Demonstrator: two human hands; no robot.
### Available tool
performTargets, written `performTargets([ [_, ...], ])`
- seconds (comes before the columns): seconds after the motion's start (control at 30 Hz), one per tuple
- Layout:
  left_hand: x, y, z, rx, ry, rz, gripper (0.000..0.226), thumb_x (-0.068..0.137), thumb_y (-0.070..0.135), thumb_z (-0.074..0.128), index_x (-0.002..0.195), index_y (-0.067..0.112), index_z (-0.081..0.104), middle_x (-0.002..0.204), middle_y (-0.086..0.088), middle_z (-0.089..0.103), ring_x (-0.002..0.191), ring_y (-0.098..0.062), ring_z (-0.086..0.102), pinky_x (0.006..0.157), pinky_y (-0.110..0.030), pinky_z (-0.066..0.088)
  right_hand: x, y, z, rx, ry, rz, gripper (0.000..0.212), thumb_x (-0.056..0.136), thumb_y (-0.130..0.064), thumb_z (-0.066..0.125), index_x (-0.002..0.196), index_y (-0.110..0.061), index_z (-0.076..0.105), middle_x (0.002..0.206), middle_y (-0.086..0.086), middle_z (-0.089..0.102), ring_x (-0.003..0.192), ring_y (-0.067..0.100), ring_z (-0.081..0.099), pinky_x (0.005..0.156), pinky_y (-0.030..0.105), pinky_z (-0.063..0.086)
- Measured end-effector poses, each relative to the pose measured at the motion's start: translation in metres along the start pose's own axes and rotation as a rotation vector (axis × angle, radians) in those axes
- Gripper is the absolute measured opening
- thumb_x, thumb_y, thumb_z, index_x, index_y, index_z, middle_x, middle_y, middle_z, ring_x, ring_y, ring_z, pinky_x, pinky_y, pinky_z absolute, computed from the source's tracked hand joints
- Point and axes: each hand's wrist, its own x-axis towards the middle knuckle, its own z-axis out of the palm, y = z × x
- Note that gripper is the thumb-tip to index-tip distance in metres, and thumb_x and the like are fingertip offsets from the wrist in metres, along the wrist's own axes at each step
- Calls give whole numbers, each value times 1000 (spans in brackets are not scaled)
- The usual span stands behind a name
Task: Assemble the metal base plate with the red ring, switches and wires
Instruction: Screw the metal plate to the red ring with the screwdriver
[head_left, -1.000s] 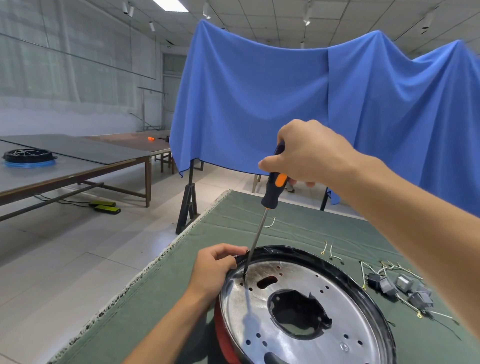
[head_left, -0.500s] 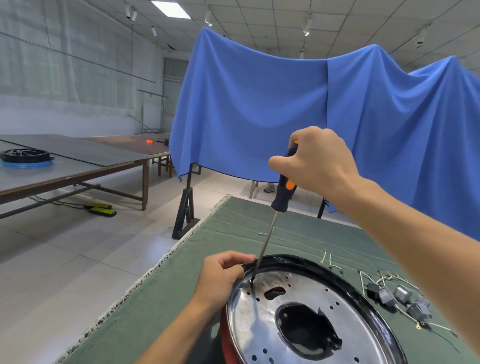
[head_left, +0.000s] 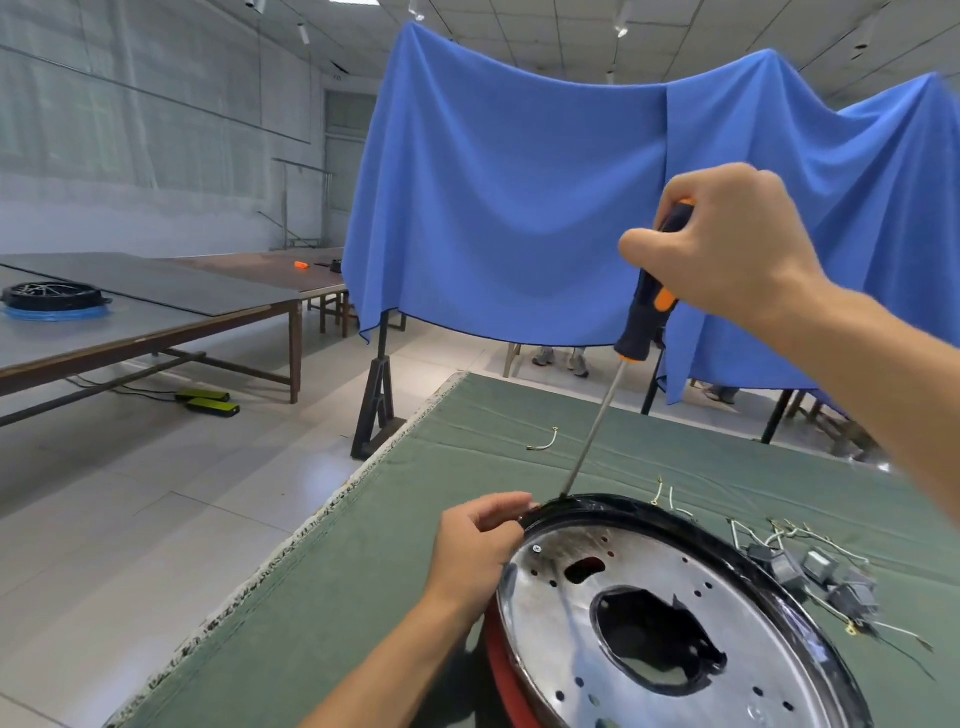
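Blue cloth (head_left: 519, 208) is hanging as a backdrop behind the green-covered table (head_left: 363, 597), well beyond the base plate. A long bare table (head_left: 156, 306) is standing far off to the left of the plate, carrying a black wheel-like part (head_left: 52, 297).

Metal base plate (head_left: 649, 639) is sitting tilted at the near end of the green table, black rim (head_left: 623, 506) running around its far edge, red ring (head_left: 501, 670) showing under its lower left edge. A screw (head_left: 537, 548) is sitting in the plate's upper left, just inside the rim.

Right hand (head_left: 727, 249) is hovering high above the plate, fingers wrapped tight around the handle of the black-and-orange screwdriver (head_left: 641, 322). Shaft is slanting down and left, tip touching the rim at the plate's far edge, apart from the screw.

Left hand (head_left: 480, 545) is curling onto the plate's left edge, thumb and fingertips clamping the rim just beside the screwdriver tip.

Switches (head_left: 810, 571) are lying in a loose cluster just right of the plate, tangled with their wires (head_left: 670, 501). One stray wire (head_left: 543, 441) is lying beyond the plate, apart from the rest.
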Motion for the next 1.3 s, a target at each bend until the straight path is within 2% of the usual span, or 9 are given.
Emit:
performTargets([
  [0.13,3,-7,-1,93,14,-19,26,79,-9,57,78,13,72,74,0,72,71,-15,64,71,-26,52,-23,24,-5,131,96,144,23,66,-31,57,65,-8,57,52,2,55,53,17,54,48,23,43],
  [0.27,1,-5,-5,242,-37,-78,21,65,25,60,51,13,50,56,-10,41,59,-19,38,60,-33,32,-61,44,-1,362,196,302,14,72,-28,65,68,-20,55,50,-9,56,46,12,57,46,25,45],
  [0.53,1,-2,7,182,35,-51,37,79,3,62,44,9,54,48,-6,40,49,-15,35,54,-27,30,-154,76,30,559,-36,581,22,73,-15,79,80,-20,59,70,1,69,66,26,70,69,49,59],
  [0.7,6,8,35,193,-34,20,19,79,0,65,62,4,71,59,-5,62,58,-13,52,59,-22,43,-183,88,37,446,-86,602,21,72,-7,75,75,-17,57,72,-6,66,59,-1,57,50,8,41],
  [0.87,9,-10,46,171,-82,10,20,80,-1,63,63,4,70,60,-8,65,60,-19,56,63,-30,48,-195,92,44,469,-171,690,20,73,-4,71,77,-15,55,77,5,66,71,27,65,62,37,56],
  [1.0,18,-23,37,177,-49,29,34,90,15,57,62,-1,69,62,-13,67,57,-19,56,58,-31,43,-196,92,50,461,-301,662,22,75,-10,70,85,-21,54,76,0,66,60,11,65,50,19,47],
  [1.17,30,-25,22,213,56,-67,16,84,-4,55,75,3,68,56,-3,64,40,-8,51,35,-18,38,-202,91,63,320,-524,627,14,74,-22,66,85,-27,59,70,-10,62,54,-2,53,45,11,37],
  [1.23,36,-26,10,392,150,22,18,83,-2,54,86,8,69,69,-2,67,54,-8,60,47,-25,49,-202,92,65,309,-523,618,8,76,-25,64,83,-26,60,69,-9,62,51,-2,51,43,9,37],
  [1.3,44,-30,-5,797,188,158,25,83,5,55,101,16,68,93,1,67,91,-16,61,75,-31,51,-202,92,66,313,-530,607,6,77,-26,63,82,-26,60,71,-8,62,52,0,50,43,8,36],
])
